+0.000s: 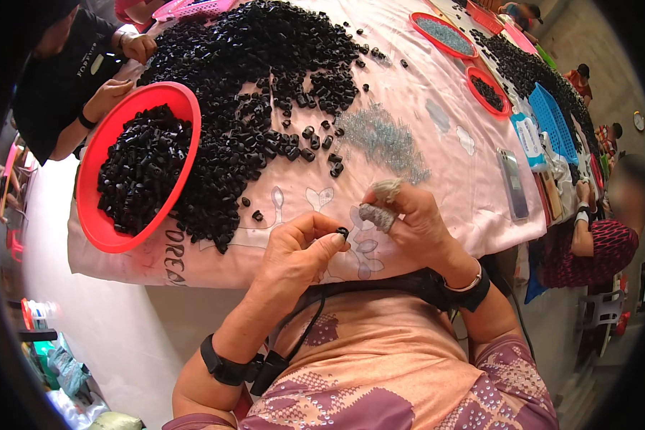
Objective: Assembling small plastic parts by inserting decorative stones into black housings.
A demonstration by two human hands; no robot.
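Note:
Between the thumb and fingers of my left hand (301, 251) is a small black cylindrical piece (342, 233). My right hand (419, 223) is just to the right, apart from it, with its fingers curled together. Greyish wraps (378, 216) cover some of its fingertips; anything pinched there is too small to make out. A large heap of the same black pieces (236, 79) spreads over the table at the upper left. Beyond my right hand lies a patch of small clear bluish pieces (387, 140).
A red basin (86, 208) of black pieces stands at the left. The table has a pink cloth (473, 208). On the right are a phone (512, 183), a blue basket (552, 118) and smaller red trays (473, 54). A person in black (64, 79) works at the left; others sit right.

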